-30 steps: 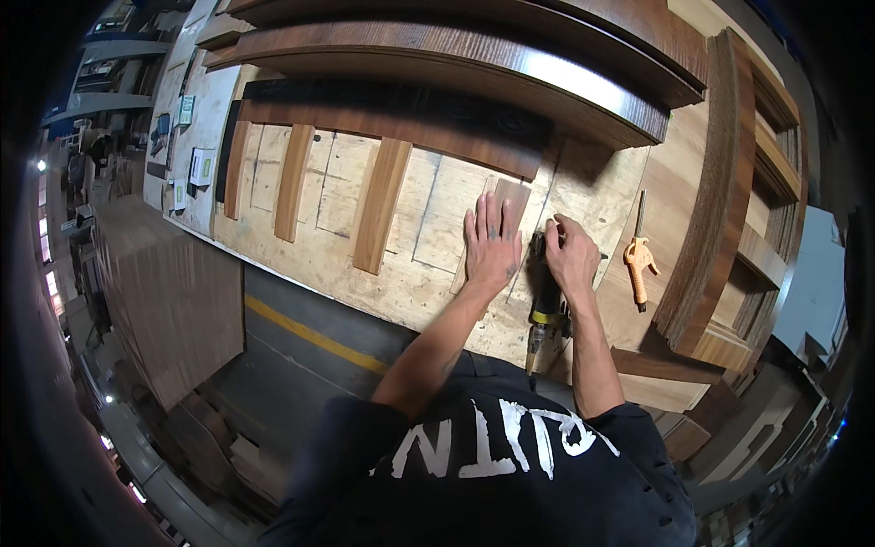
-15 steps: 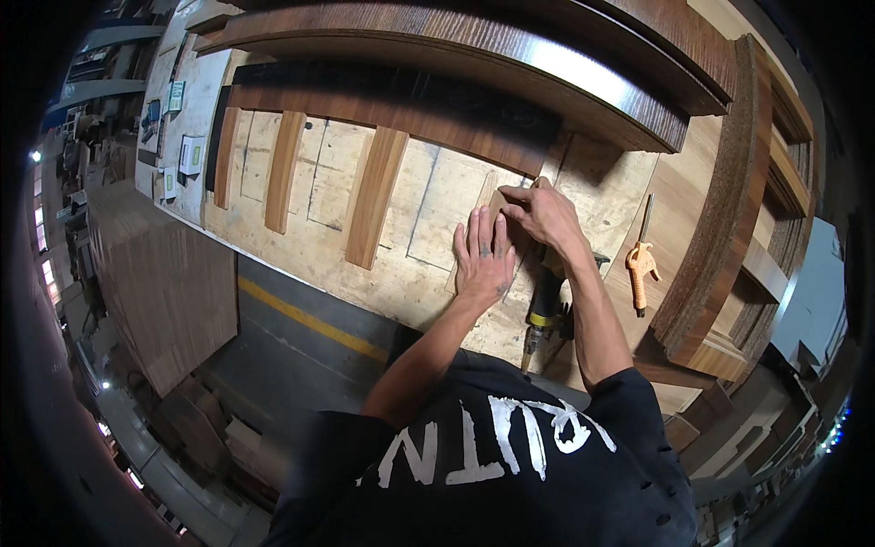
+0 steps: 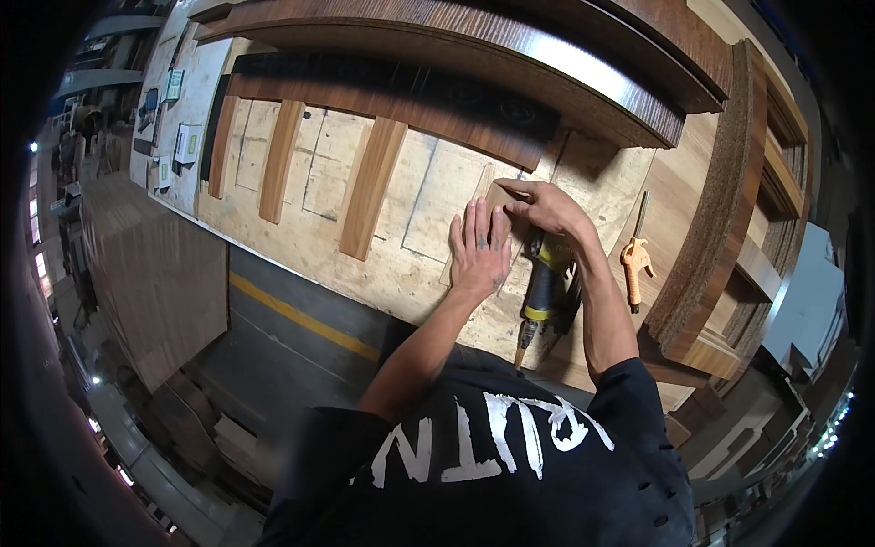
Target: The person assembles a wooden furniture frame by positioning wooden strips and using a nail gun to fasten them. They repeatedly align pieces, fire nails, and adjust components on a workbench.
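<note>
My left hand [image 3: 479, 260] lies flat with its fingers stretched out, pressing on a short brown wooden piece [image 3: 499, 197] over a pale wooden strip [image 3: 486, 179]. At the far right corner of the brown piece, my right hand [image 3: 550, 210] pinches its edge between thumb and fingers. Below the right hand, a black and yellow-green power drill [image 3: 541, 287] lies on the workbench [image 3: 365, 278], its tip toward me; the hand hides part of it. Left of my hands, several wooden slats [image 3: 374, 187] stick out toward me from a long dark brown board [image 3: 401, 102].
Large dark wooden panels [image 3: 474, 59] lie across the far side. An orange air blow gun [image 3: 635, 264] rests at the right, beside a framed wooden panel [image 3: 706, 210]. Small boxes [image 3: 188, 143] sit at the far left, and a stack of boards [image 3: 164, 273] stands beside the bench.
My right hand has shifted slightly right and nearer, uncovering more of the brown wooden piece. More of the drill now shows. The view has moved a little; my left hand stays flat.
</note>
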